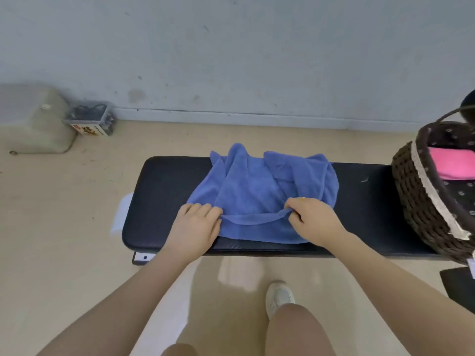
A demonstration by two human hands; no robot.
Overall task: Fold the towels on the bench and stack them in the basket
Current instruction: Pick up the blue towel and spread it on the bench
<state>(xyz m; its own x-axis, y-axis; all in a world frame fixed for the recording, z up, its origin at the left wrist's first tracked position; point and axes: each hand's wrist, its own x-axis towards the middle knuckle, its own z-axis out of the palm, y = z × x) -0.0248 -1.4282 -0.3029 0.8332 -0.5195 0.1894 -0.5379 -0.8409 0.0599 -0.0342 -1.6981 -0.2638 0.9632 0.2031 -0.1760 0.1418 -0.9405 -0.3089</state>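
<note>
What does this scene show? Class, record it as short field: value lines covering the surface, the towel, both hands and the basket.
surface: black bench
towel: blue towel, crumpled, unfolded, on the bench
left hand: left hand pinching the towel's near edge
right hand: right hand pinching the same edge, further right
basket: basket on the bench's right end
basket contents: pink towel, folded
progress: blue towel not yet folded
</note>
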